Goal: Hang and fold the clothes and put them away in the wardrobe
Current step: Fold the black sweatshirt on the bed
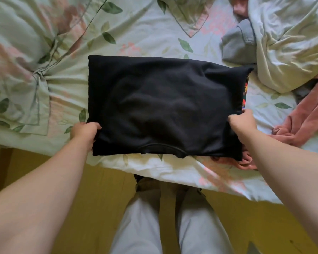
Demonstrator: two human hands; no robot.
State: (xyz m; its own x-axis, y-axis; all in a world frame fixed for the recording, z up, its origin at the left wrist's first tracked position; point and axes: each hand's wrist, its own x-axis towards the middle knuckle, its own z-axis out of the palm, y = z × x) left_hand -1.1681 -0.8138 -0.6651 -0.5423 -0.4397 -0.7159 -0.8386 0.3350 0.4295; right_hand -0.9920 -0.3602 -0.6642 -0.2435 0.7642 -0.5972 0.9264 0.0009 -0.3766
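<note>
Black shirt [163,107], folded to a rectangle on the bed [154,43] by its near edge: my left hand [84,132] and right hand [243,121] grip its sides, fingertips hidden underneath. Something bright-printed [245,94] peeks out beneath, mostly covered. Pink cloth [305,116] lies just right.

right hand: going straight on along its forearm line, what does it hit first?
The folded black shirt: the right hand grips its right edge and points inward across it. Past the shirt, only floral bedsheet, though depth is unclear from one view.
</note>
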